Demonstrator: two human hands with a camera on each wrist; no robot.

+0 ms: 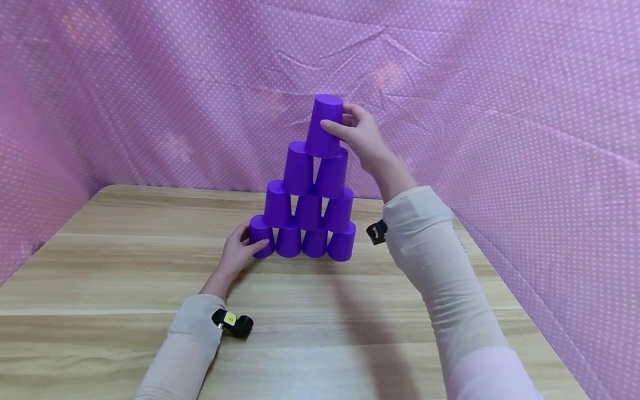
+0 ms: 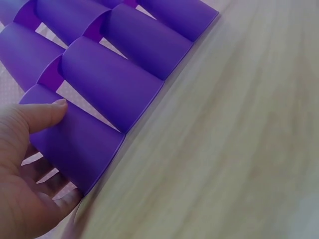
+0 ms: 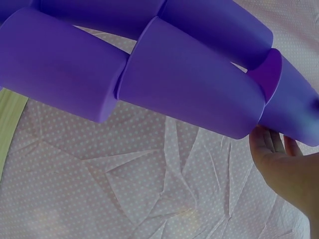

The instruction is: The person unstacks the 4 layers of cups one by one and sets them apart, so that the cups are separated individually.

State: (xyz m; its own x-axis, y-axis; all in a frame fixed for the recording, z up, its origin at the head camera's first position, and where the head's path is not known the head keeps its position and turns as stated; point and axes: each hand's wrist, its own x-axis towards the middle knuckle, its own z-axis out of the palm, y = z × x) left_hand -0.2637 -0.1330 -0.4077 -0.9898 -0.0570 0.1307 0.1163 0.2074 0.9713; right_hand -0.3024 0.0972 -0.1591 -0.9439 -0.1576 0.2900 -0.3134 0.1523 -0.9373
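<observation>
While tiers of four, three and two upturned purple plastic cups stand on the wooden tabletop, the right hand pinches the top cup over the upper pair; probably only letting go remains. The left hand grips the leftmost bottom cup. The right wrist view cuts off the top cup, and whether its weight rests below is unclear.

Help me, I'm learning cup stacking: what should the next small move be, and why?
I'd probably loosen the right hand gently: its thumb and fingers hold the top cup, which appears to rest across the two cups beneath, while the left hand holds the bottom row's left-end cup.
</observation>
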